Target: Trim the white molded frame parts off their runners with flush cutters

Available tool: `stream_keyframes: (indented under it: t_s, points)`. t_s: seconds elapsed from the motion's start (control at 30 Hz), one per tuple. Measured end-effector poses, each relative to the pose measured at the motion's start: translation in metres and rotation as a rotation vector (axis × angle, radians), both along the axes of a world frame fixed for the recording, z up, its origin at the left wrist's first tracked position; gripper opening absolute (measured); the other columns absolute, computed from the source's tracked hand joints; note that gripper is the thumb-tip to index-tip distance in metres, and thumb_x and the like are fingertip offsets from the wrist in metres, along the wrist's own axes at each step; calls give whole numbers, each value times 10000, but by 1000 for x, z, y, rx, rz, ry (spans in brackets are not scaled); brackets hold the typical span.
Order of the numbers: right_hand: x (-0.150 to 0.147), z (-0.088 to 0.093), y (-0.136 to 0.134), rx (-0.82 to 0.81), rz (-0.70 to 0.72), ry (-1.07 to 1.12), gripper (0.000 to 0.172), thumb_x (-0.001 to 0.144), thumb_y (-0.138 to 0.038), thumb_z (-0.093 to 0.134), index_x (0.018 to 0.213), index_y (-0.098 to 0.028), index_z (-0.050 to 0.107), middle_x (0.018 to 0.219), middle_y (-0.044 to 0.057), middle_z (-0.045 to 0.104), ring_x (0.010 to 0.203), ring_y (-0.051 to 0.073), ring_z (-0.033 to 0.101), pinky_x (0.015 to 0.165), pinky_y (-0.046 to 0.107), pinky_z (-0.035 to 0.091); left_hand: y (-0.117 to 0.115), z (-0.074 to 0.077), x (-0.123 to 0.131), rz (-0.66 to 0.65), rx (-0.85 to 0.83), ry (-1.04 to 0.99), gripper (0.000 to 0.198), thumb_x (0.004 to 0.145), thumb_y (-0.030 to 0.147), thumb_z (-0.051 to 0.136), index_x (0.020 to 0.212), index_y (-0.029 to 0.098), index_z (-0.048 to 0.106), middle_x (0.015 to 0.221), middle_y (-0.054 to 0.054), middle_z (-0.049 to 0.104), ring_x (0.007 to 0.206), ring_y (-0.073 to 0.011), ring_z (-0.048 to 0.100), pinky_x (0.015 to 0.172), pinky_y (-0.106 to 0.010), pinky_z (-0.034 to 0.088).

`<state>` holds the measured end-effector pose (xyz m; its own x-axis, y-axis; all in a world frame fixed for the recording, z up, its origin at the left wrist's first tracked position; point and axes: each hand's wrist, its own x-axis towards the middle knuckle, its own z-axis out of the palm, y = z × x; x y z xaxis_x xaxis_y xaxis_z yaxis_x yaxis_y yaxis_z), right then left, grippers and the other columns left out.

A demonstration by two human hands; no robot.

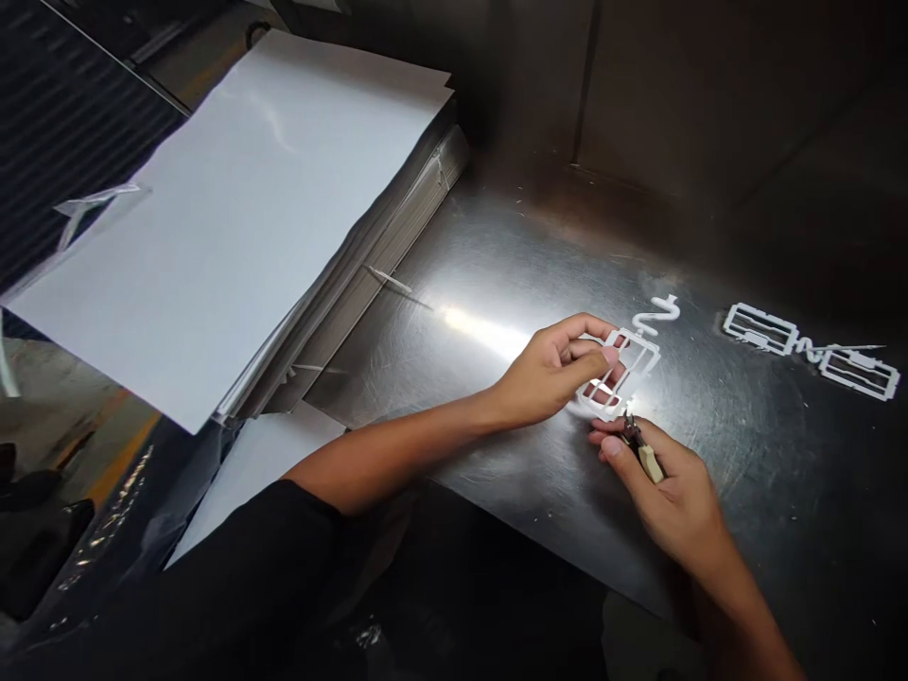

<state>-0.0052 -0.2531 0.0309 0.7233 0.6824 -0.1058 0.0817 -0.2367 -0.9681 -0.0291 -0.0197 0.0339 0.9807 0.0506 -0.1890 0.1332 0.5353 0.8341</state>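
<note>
My left hand [550,371] pinches a white plastic frame [644,352] with rectangular openings, held just above the metal table. A wavy white strip [663,312] extends from the frame's far end. In my right hand [673,487] is a pair of cutting pliers [642,451] with pale yellow handles. Their jaws point up at the frame's near edge; whether they touch it I cannot tell. To the right lie two similar white frames [760,328] joined by a wavy strip.
A tall stack of large white sheets [234,208] stands at the left of the metal table [454,426]. A thin white strip [389,278] sticks out of the stack's side. Dark metal panels [709,113] rise behind the table. Small white scraps dot its surface.
</note>
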Motion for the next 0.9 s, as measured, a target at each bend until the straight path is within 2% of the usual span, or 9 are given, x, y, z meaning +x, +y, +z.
stream_keyframes:
  t_s: [0.1, 0.23, 0.33, 0.4, 0.47, 0.57, 0.63, 0.77, 0.9]
  points:
    - [1, 1, -5, 17, 45, -27, 239, 1257, -489, 765, 1375, -303, 856, 1173, 11, 840, 996, 200, 815, 902, 265, 630, 4, 1, 3, 15, -51, 87, 453, 985, 485, 948, 1228, 203, 689, 852, 26, 731, 633, -147, 738, 568, -251, 619]
    - [6, 2, -10, 17, -24, -145, 336, 1296, -571, 681, 1372, -289, 848, 1091, 18, 809, 915, 197, 766, 819, 281, 610, 12, 8, 5, -66, -151, 173, 248, 1088, 295, 784, 1302, 179, 741, 785, 36, 643, 493, -66, 518, 367, -150, 275]
    - [9, 3, -12, -1, -110, -219, 402, 1310, -605, 628, 1382, -269, 838, 1076, 39, 787, 870, 210, 719, 780, 317, 583, 16, 13, 4, -154, -257, 191, 332, 1071, 353, 859, 1322, 172, 737, 770, 48, 602, 474, -43, 420, 369, -158, 169]
    - [9, 3, -12, 22, -149, -219, 410, 1317, -605, 610, 1402, -267, 826, 1068, 42, 778, 856, 211, 703, 767, 323, 579, 16, 15, 2, -215, -271, 172, 525, 990, 441, 979, 1363, 180, 718, 809, 52, 614, 486, -30, 402, 383, -160, 175]
    - [9, 5, -11, 54, -193, -216, 407, 1316, -607, 612, 1425, -270, 812, 1061, 43, 773, 874, 220, 711, 778, 332, 591, 13, 13, -1, -268, -207, 130, 706, 848, 390, 1101, 1399, 202, 701, 928, 25, 687, 562, -30, 499, 448, -152, 312]
    - [7, 8, -9, 69, -270, -233, 404, 1300, -622, 647, 1386, -261, 807, 1046, 51, 771, 927, 253, 743, 818, 361, 622, 6, 4, -6, -297, 4, 12, 756, 781, 269, 1119, 1418, 225, 715, 1178, -55, 767, 978, -135, 755, 840, -239, 612]
    - [7, 10, -7, 72, -302, -245, 394, 1294, -620, 668, 1331, -255, 812, 1022, 51, 769, 945, 260, 750, 842, 366, 632, 1, -5, -9, -278, 199, -99, 698, 863, 319, 1053, 1482, 238, 740, 1266, -89, 759, 1181, -212, 761, 1027, -351, 630]
    - [9, 12, -7, 104, -274, -245, 395, 1309, -610, 644, 1360, -257, 815, 1050, 46, 766, 920, 228, 719, 848, 344, 618, -1, -11, -11, -157, 533, -228, 621, 960, 459, 942, 1512, 214, 798, 1240, -100, 712, 1043, -196, 729, 848, -315, 616]
    - [10, 9, -13, 81, -229, -257, 454, 1325, -638, 586, 1396, -256, 820, 1068, 45, 758, 897, 212, 693, 827, 342, 575, 3, 0, -7, -203, 313, -51, 448, 1161, 562, 670, 1299, 155, 795, 1232, -133, 794, 814, -143, 703, 543, -233, 533]
